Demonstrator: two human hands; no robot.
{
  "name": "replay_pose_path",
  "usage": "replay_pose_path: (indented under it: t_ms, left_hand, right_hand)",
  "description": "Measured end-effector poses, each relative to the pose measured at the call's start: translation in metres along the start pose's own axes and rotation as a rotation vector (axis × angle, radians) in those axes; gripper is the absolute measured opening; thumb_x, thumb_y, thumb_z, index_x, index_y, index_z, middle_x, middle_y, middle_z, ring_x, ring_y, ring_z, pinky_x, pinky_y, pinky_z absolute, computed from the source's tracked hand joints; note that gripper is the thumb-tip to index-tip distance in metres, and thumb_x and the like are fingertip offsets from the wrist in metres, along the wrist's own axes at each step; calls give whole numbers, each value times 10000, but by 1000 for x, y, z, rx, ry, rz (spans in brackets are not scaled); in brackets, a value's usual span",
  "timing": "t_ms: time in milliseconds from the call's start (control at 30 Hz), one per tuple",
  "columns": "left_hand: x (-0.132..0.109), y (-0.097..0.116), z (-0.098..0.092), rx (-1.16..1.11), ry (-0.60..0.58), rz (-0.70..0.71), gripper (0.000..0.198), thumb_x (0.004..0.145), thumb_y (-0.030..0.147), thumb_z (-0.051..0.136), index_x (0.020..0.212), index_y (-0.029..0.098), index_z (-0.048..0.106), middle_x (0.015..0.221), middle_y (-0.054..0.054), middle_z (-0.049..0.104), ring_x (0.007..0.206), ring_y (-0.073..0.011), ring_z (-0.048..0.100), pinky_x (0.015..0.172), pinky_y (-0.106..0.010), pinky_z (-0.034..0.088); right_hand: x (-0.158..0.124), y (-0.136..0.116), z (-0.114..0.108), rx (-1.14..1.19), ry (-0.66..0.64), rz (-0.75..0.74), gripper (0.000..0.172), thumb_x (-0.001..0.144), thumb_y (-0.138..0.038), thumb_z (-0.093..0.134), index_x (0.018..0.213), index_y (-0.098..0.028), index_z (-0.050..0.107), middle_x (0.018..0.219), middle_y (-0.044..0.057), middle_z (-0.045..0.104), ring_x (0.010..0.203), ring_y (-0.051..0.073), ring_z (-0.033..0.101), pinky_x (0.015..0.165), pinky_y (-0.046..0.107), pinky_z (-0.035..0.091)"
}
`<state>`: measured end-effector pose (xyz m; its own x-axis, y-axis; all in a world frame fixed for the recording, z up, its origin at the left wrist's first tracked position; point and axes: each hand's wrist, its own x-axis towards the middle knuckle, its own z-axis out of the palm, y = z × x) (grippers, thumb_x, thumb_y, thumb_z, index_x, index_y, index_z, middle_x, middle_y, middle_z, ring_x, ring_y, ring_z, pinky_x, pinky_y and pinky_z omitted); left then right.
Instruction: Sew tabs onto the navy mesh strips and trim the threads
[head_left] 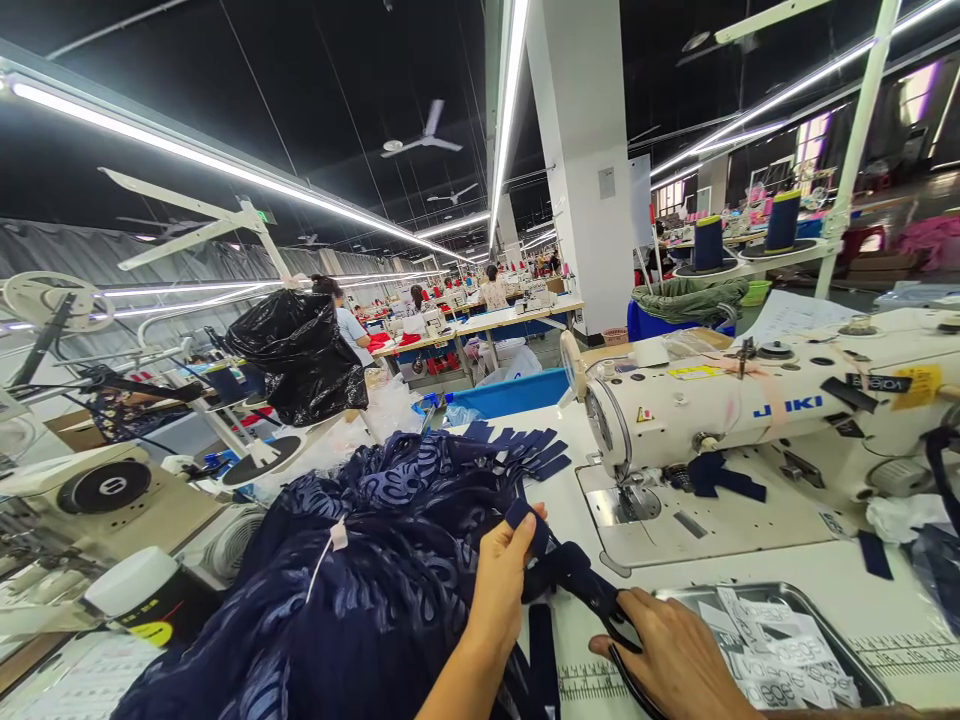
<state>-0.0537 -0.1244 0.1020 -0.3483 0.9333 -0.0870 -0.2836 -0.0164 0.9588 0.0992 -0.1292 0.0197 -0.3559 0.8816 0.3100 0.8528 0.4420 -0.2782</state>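
Note:
My left hand (499, 580) pinches the end of a navy fabric strip (538, 532) between thumb and fingers, above the edge of a heap of navy lace garments (352, 600). My right hand (667, 650) is closed around the black handles of a pair of scissors (621, 628). Their blades point up and left toward the navy cloth by my left hand; how far they are apart is hard to make out. Several navy strip ends (544, 455) fan out from the heap onto the white table. Another dark strip (543, 650) lies below my hands.
On the right stands a white sewing machine (720, 410). A metal tray (874, 680) of printed labels (787, 650) sits in front of it. To the left are another machine (105, 490), a white-lidded black container (154, 595) and a black plastic bag (300, 350). People work farther back.

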Motion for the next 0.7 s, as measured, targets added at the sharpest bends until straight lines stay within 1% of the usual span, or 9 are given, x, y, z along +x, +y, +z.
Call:
replay_pose_path:
  t_ms: [100, 167, 367, 500, 600, 667, 700]
  left_hand:
    - [-2, -1, -1, 57, 27, -38, 530, 460, 506, 777, 842, 144, 722, 742, -56, 668, 706, -150, 547, 626, -241, 398]
    - [-3, -1, 0, 60, 36, -55, 540, 452, 514, 778, 846, 149, 721, 751, -54, 663, 696, -145, 541, 596, -232, 382]
    - [-6, 0, 5, 0, -16, -103, 569, 413, 521, 792, 854, 168, 721, 678, -34, 650, 633, -127, 540, 594, -235, 395]
    - [-6, -1, 2, 20, -19, -122, 592, 426, 536, 780, 883, 166, 714, 652, -28, 647, 615, -131, 548, 591, -238, 397]
    - [-4, -2, -7, 79, -7, -73, 568, 474, 535, 762, 886, 147, 712, 676, -40, 659, 632, -139, 559, 598, -233, 396]
    - [-3, -3, -13, 116, -3, -16, 542, 519, 534, 742, 890, 140, 707, 697, -46, 668, 659, -153, 570, 628, -240, 412]
    - [-2, -2, -17, 141, -4, 13, 531, 550, 537, 724, 902, 139, 702, 698, -44, 669, 662, -158, 573, 637, -245, 418]
  right_hand:
    - [1, 0, -2, 4, -6, -2, 130, 755, -322, 617, 726, -197, 594, 737, 32, 666, 642, 249, 607, 583, 326, 394]
    - [1, 2, -3, 13, -11, -1, 122, 751, -317, 619, 726, -200, 594, 735, 31, 667, 642, 252, 608, 582, 326, 393]
    - [2, 6, -3, 75, -70, -23, 155, 774, -345, 581, 737, -196, 596, 736, 39, 670, 647, 261, 610, 566, 316, 370]
    - [4, 4, -8, 145, -145, -19, 188, 755, -349, 582, 644, -201, 553, 685, 27, 659, 636, 244, 591, 542, 287, 323]
    - [6, 5, -15, 303, -223, 7, 215, 713, -319, 590, 573, -197, 481, 638, 13, 617, 612, 207, 540, 535, 272, 283]
    - [4, 7, -22, 528, -292, 37, 245, 696, -349, 583, 556, -193, 457, 587, -5, 547, 586, 171, 489, 528, 262, 275]
    - [2, 7, -26, 680, -328, 60, 256, 715, -401, 556, 586, -194, 480, 559, -18, 499, 565, 154, 464, 524, 257, 281]
